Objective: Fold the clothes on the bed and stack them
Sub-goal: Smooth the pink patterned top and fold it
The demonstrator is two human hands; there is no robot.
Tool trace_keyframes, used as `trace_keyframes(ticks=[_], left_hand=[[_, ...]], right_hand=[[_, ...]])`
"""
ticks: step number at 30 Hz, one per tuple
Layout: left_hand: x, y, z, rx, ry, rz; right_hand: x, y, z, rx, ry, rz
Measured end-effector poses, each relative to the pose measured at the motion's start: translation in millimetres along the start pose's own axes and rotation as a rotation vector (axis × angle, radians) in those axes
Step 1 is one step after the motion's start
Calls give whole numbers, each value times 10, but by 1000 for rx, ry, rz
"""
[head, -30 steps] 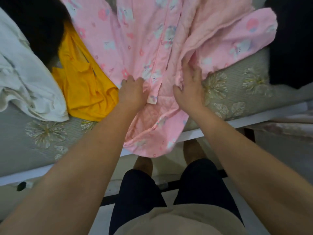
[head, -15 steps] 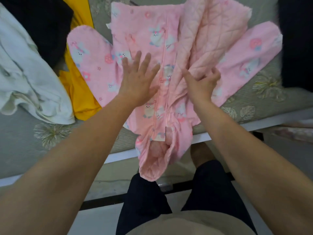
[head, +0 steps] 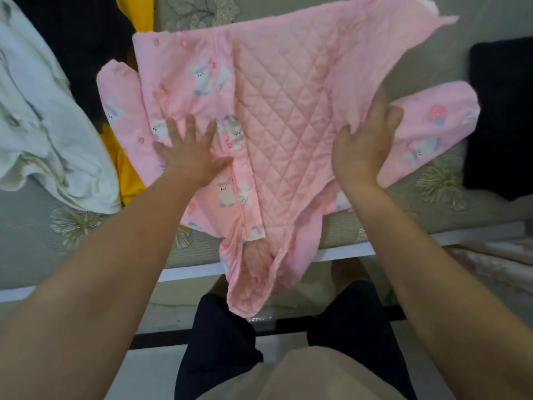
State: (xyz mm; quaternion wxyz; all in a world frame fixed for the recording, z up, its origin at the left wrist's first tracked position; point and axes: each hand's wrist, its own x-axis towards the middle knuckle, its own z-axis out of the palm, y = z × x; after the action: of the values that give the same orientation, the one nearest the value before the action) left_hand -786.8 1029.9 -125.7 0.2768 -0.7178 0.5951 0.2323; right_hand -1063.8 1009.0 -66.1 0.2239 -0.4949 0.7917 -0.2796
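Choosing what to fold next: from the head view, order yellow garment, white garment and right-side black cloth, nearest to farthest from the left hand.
1. Yellow garment, just left of the left hand.
2. White garment, farther left.
3. Black cloth, far right.

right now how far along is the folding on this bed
Done: no folded stack is visible. In hand: the pink quilted jacket lies spread on the bed, left hand pressing its printed front flat, right hand gripping the turned-back front panel. Remaining: the white garment, yellow garment and black garment beside it lie unfolded.
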Motion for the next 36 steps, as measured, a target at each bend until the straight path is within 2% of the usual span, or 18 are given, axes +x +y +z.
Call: trace_keyframes(ticks=[1,3,5,6,7,8,11,13,15,17,24,29,32,36], left_hand=[[19,24,4,12,8,-3],[38,59,27,37,40,4],[30,73,64,47,95,26],[23,73,80,53,122,37],[23,74,96,56,146,45],[30,76,116,59,167,48],[66,94,190,68,215,41],[76,112,245,73,244,46],[102,154,298,43,293,79],[153,249,343,26,337,143],[401,342,483,-15,447,195],[850,287,45,-20,429,168],[1148,352,-172,-45,499,140],[1216,402,-204,-68,507,105]], right_hand=[[-70,-87,79,-58,-122,-127],[-142,-193,277,-170,-578,-276],[-154,-204,439,-317,-1076,-295],[-142,-190,494,-375,-1183,-292],[-121,-167,536,-389,-1172,-326],[-89,-148,562,-372,-1089,-363],[-14,7,614,-279,-709,-504],[-9,168,668,-400,-530,-674],[-34,346,751,-589,-577,-731],[-55,535,876,-703,-609,-675],[23,746,1140,-658,-428,-726],[626,471,1264,-690,-446,-701],[1041,329,1418,-696,-422,-706],[1130,284,1519,-736,-401,-734]])
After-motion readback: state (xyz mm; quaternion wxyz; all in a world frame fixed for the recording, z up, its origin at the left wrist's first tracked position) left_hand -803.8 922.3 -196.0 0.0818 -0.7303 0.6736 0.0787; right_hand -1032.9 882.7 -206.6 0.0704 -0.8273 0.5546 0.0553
